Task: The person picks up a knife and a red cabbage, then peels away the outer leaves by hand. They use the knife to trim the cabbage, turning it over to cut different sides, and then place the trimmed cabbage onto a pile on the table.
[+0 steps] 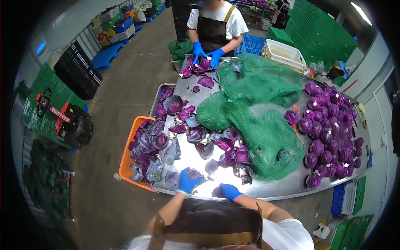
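Observation:
At the near edge of the metal table, my left hand, in a blue glove, is closed on a red cabbage leaf. My right hand, gloved too, has its fingers on a small dark purple leaf piece close to the table's edge. Another loose leaf lies just left of my left hand. Beyond my hands is a pile of torn purple leaves. My fingertips are partly hidden by the leaves.
An orange crate full of leaves stands at the table's left. Green mesh sacks cover the middle of the metal table. Trimmed red cabbages are heaped at right. Across the table, a co-worker's gloved hands handle cabbage leaves.

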Motion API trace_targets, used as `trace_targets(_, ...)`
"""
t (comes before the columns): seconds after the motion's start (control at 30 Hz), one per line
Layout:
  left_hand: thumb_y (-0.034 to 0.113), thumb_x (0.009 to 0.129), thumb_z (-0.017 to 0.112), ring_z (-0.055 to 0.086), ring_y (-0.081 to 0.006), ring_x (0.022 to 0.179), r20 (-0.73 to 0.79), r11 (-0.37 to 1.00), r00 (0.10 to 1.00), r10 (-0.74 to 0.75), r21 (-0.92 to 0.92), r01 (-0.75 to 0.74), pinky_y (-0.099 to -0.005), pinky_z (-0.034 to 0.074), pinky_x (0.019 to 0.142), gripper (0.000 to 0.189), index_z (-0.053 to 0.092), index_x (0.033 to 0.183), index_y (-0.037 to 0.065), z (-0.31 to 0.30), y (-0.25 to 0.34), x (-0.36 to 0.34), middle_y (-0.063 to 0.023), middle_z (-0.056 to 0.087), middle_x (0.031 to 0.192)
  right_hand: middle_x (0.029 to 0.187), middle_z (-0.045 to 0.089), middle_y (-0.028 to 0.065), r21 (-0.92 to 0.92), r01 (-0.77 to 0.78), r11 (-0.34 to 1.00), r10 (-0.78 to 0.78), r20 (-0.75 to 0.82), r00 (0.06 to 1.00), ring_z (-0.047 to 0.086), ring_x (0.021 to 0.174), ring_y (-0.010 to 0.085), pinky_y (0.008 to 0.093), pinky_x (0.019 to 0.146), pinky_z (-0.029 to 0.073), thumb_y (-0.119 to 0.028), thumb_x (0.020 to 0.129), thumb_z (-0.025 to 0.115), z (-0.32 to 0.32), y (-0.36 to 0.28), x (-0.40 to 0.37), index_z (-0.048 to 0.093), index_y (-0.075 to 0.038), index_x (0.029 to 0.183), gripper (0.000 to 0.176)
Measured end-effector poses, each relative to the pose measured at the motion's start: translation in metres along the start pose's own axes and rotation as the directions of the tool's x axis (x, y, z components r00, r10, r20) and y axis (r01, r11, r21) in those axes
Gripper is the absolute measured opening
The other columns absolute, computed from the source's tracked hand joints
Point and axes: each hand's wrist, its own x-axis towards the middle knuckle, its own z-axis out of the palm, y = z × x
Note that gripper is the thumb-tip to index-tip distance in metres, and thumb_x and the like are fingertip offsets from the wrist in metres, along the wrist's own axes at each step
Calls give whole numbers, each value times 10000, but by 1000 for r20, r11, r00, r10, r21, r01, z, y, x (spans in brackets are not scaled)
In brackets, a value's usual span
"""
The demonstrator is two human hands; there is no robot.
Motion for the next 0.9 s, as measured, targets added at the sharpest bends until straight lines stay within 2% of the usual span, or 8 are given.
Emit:
trace_targets(0.13,128,752,821,538,-237,1184,152,919,982,-112,-359,161,-364,464,1018,759,401,1377,27,-21,1,14,-132,531,1288,886,676,244,113,-28,993,71,-396,915,661,827,425,482,732,520,-314,976,493,-1,2,21,623,-31,1011,313)
trace_targets(0.17,99,753,793,508,-215,1220,180,934,983,-32,-344,93,-348,417,1054,726,438,1386,73,-20,25,8,-94,519,1327,855,661,255,435,-117,893,282,-338,898,649,806,433,456,723,519,-336,983,511,-38,-32,11,632,-20,1044,344)
trace_targets(0.3,140,701,850,529,-233,1184,305,935,943,135,-354,-19,-358,472,1004,811,412,1378,53,-2,50,3,-116,505,1304,997,701,144,814,113,570,168,-250,954,663,882,256,363,800,509,-375,921,631,-57,-52,21,640,-59,1216,433)
trace_targets(0.33,141,688,854,533,-234,1177,344,927,929,136,-375,3,-361,479,994,813,422,1371,56,3,50,2,-114,506,1300,1027,695,131,781,71,621,172,-224,959,652,917,230,353,830,502,-365,909,657,-54,-55,24,644,-55,1209,432)
trace_targets(0.43,153,643,864,556,-249,1145,448,916,840,307,103,-389,-366,497,967,809,463,1340,63,6,40,5,-120,508,1293,1074,684,98,702,1,712,185,-190,964,633,985,183,333,890,490,-341,873,723,-41,-53,35,649,-51,1197,442)
trace_targets(0.5,218,636,870,581,-303,1108,402,951,881,249,68,-300,-379,511,924,833,468,1349,57,4,40,-7,-179,507,1281,1051,684,89,693,39,719,159,-219,963,636,980,189,333,885,493,-335,848,749,-29,-55,36,647,-61,1200,458)
trace_targets(0.57,285,654,874,567,-357,1131,318,812,905,283,423,-403,-421,508,916,908,424,1408,51,1,20,-19,-222,474,1304,1033,684,79,684,84,725,132,-256,958,637,969,187,332,878,495,-314,837,756,-23,-57,34,650,-69,1191,444)
trace_targets(0.9,290,662,880,520,-380,1178,350,853,929,121,442,-278,-430,453,1008,942,396,1431,40,17,26,-20,-236,458,1299,1023,656,166,365,16,931,197,-539,819,651,868,348,418,781,527,-184,902,553,-28,-19,-4,569,-125,1319,422)
